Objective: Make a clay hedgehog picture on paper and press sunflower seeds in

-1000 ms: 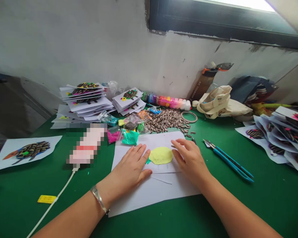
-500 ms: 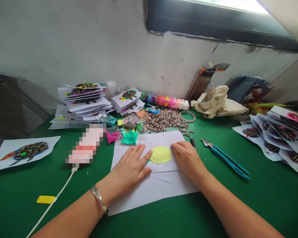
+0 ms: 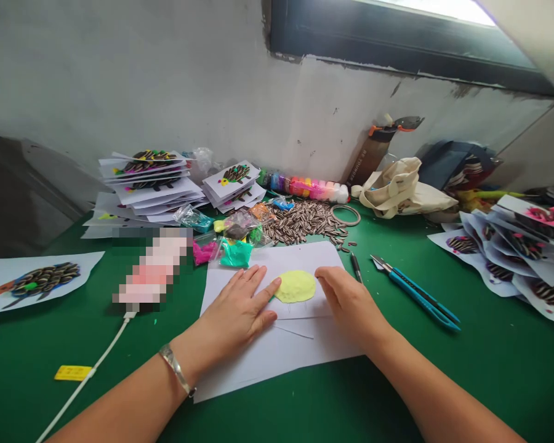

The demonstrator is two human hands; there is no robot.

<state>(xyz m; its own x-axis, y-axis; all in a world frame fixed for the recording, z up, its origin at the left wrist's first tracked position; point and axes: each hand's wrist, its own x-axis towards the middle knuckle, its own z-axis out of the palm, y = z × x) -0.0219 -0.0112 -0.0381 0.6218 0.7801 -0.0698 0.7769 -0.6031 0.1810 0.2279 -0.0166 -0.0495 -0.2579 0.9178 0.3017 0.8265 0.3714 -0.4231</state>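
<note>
Green table (image 3: 314, 406): flattened yellow oval (image 3: 297, 287), left hand (image 3: 239, 311) spread, right hand (image 3: 351, 303) narrowed, grip unclear.

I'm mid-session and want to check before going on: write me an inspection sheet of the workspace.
Surface: green table, tiny scraps on it.
Work: yellow patch on paper, drawn lines below it.
Clutter: seeds, clay bags, pen, blue tool, picture stack.
Left hand: flat on the paper, finger at the patch's left edge.
Right hand: curled by the patch's right edge; grip unclear.
Cables: white cable to a pixelated pink device.
Surroundings: grey wall, dark window frame, bottle.
</note>
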